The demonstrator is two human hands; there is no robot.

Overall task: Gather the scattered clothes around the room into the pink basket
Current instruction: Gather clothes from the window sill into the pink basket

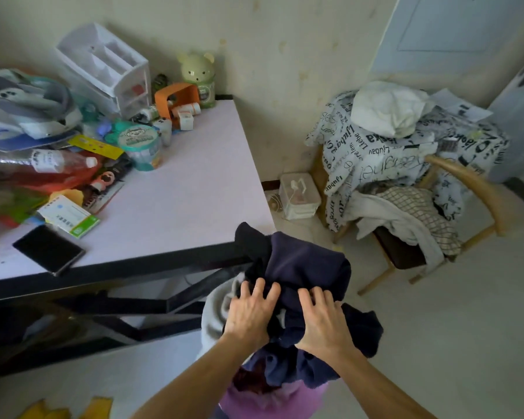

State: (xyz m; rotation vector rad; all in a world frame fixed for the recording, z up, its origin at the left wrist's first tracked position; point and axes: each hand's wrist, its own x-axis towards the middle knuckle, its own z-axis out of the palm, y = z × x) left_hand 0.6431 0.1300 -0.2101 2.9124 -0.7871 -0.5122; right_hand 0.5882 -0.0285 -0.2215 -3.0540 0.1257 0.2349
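Observation:
A dark navy garment (306,264) is heaped on top of the pink basket (273,400), whose rim shows just below the pile. My left hand (250,313) and my right hand (322,322) both rest palm-down on the navy cloth with fingers spread. A grey garment (217,316) hangs out at the pile's left side. More clothes lie on a wooden chair (478,189) at the right: a white fabric with black lettering (372,158), a white bundle (387,107) on top, and a checked piece (418,207).
A white table (179,189) with a black frame stands at the left, cluttered with bottles, boxes, a drawer organiser (103,68) and a dark tablet (49,249). A white box (298,195) sits on the floor by the wall. Yellow items (73,409) lie at the bottom left.

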